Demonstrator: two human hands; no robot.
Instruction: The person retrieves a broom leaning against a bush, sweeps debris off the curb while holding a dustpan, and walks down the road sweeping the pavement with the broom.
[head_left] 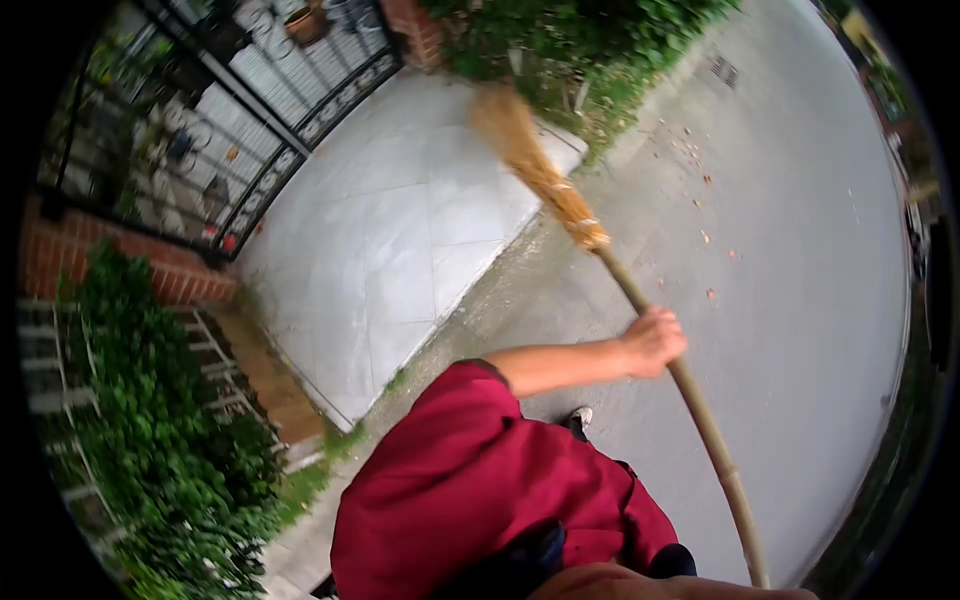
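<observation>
My left hand (655, 342) is closed around the long wooden handle of a broom (706, 425), with the arm stretched across in front of my dark red shirt. The straw head of the broom points up and away, its tips blurred over the far corner of the pale paved slab (390, 240). The handle runs down to the bottom edge of the view. There, a strip of my right arm (680, 588) reaches toward the handle's lower end. The fingers of my right hand are cut off by the frame.
A black iron gate (290, 135) between brick posts stands at the upper left. Green bushes (180, 430) grow at the lower left and at the top. Small fallen leaves (708, 180) and a drain grate (724, 71) are on the grey road (800, 260). The slab has a raised edge.
</observation>
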